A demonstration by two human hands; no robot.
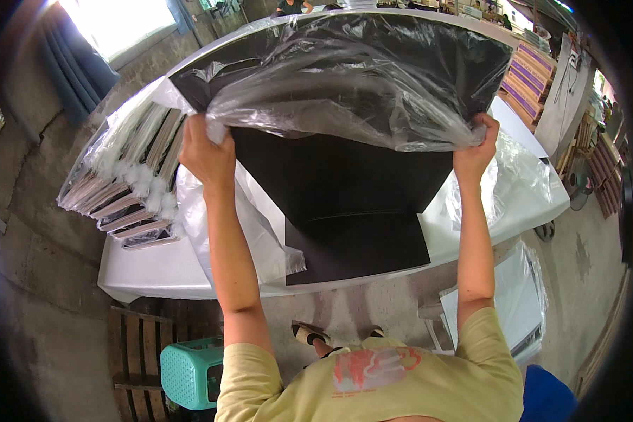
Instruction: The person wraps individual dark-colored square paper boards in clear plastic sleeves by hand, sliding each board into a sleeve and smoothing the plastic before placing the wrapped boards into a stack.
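A large black board [344, 172] lies across the table, its near part a narrower black panel [359, 246] with a crease or seam between. Over the board's far part stretches a clear plastic bag [344, 116], its near edge bunched up in folds. My left hand [209, 153] is closed on the bag's left edge, beside the board's side. On the opposite side my right hand [477, 149] pinches the bag's right edge. Both arms reach forward, and the bag's edge sags between the hands. How much of the board each hand also grips is hidden.
Plastic-wrapped boards [130, 176] are stacked at the table's left. Loose clear plastic [218, 225] lies by my left arm. Below stand a green stool [192, 373] and a wooden pallet [137, 344]. Wrapped white sheets [503, 302] lean at the right; cartons [529, 79] are stacked behind.
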